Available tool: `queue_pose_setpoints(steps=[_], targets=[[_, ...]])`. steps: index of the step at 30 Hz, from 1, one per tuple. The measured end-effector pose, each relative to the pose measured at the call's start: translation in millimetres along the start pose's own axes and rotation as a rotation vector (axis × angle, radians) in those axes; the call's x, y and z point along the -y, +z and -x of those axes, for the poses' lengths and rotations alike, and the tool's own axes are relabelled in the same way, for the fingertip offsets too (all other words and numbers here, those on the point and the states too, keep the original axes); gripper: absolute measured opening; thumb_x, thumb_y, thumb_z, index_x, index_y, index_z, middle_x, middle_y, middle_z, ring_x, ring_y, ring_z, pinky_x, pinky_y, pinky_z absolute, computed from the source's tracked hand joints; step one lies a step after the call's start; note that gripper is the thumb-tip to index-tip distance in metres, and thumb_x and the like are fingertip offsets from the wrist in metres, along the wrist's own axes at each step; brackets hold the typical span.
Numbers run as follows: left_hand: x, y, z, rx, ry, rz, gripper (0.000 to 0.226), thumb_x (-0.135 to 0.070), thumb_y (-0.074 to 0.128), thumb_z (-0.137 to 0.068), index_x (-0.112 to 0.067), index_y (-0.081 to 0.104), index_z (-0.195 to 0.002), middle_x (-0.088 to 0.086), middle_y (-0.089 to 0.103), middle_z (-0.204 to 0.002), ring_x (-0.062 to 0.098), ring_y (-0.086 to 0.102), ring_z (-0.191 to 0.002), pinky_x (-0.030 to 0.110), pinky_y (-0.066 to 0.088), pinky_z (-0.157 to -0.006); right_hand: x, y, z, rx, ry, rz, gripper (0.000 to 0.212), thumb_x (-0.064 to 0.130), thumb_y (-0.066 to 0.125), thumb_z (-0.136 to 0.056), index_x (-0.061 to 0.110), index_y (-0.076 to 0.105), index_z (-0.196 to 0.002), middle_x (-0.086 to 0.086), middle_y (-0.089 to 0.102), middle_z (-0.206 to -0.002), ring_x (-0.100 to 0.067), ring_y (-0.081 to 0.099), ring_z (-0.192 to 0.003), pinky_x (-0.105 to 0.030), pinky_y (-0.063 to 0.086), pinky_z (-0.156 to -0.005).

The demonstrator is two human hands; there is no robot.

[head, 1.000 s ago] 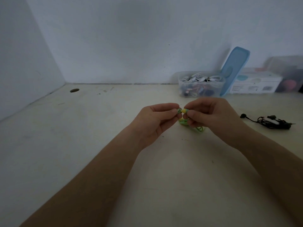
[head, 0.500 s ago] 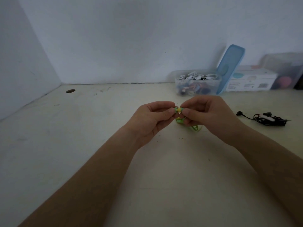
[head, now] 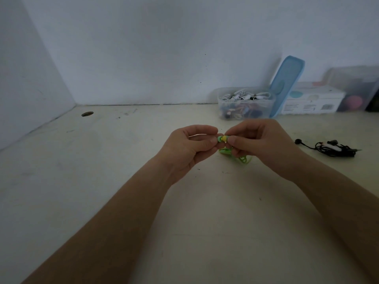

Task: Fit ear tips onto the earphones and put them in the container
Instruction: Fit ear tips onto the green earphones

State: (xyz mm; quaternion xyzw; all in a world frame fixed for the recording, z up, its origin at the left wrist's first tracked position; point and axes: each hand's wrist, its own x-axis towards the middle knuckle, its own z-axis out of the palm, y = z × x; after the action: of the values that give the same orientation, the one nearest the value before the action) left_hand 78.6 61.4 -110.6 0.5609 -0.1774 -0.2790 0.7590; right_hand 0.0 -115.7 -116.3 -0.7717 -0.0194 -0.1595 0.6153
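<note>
Over the bench [head: 143,201], both hands pinch one green earphone [head: 222,138].
Fingers of left hand [head: 188,148] and right hand [head: 260,146] curled tight on it; tip fitting looks unfinished. Container [head: 246,108] at 1 o'clock, black earphones [head: 336,149] at 3 o'clock, untouched.

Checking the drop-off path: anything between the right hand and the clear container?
Head view: only bare table separates the right hand from the clear container; the black earphones lie off to the side.

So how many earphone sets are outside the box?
2. The green earphones are pinched between the left hand and right hand; the black earphones lie on the table, right side. The container holds more.
</note>
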Motion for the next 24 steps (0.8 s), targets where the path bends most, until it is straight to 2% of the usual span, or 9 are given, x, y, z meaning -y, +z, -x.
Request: queue_pose_setpoints(steps=[9, 13, 18, 24], targets=[[-0.7, -1.1, 0.2, 0.028, -0.014, -0.011, 0.019, 0.009, 0.065, -0.081, -0.004, 0.068, -0.094, 0.013, 0.075, -0.087, 0.022, 0.074, -0.082, 0.024, 0.060, -0.074, 0.2, -3.4, 0.2, 0.049, -0.013, -0.034, 0.012, 0.001, 0.068, -0.086, 0.007, 0.074, -0.094, -0.017, 0.074, -0.082, -0.018, 0.067, -0.067, -0.023, 0.055, -0.066], [-0.8, -1.7, 0.6, 0.040, -0.019, -0.016, 0.019, 0.011, 0.065, -0.080, -0.005, 0.068, -0.091, 0.012, 0.075, -0.086, 0.021, 0.073, -0.081, 0.022, 0.059, -0.069, -0.7, -4.3, 0.1, 0.077, -0.020, -0.059, 0.013, 0.001, 0.068, -0.083, 0.006, 0.074, -0.094, -0.016, 0.073, -0.080, -0.016, 0.066, -0.065, -0.024, 0.056, -0.065], [0.0, -1.6, 0.4, 0.066, -0.030, -0.017, 0.026, 0.002, 0.071, -0.064, -0.006, 0.069, -0.088, 0.014, 0.074, -0.088, 0.022, 0.071, -0.083, 0.022, 0.058, -0.068, -0.9, -6.5, 0.2, 0.105, -0.029, -0.036, 0.014, 0.001, 0.068, -0.082, 0.005, 0.074, -0.095, -0.014, 0.074, -0.080, -0.014, 0.066, -0.066, -0.024, 0.057, -0.067], [0.6, -1.9, 0.3, 0.070, -0.031, -0.019, 0.027, 0.002, 0.071, -0.062, -0.006, 0.068, -0.088, 0.014, 0.074, -0.088, 0.024, 0.070, -0.085, 0.022, 0.059, -0.068, -0.9, -6.0, 0.4, 0.105, -0.050, -0.017, 0.014, 0.005, 0.071, -0.080, 0.008, 0.074, -0.093, -0.017, 0.074, -0.081, -0.020, 0.067, -0.068, -0.026, 0.058, -0.069]])
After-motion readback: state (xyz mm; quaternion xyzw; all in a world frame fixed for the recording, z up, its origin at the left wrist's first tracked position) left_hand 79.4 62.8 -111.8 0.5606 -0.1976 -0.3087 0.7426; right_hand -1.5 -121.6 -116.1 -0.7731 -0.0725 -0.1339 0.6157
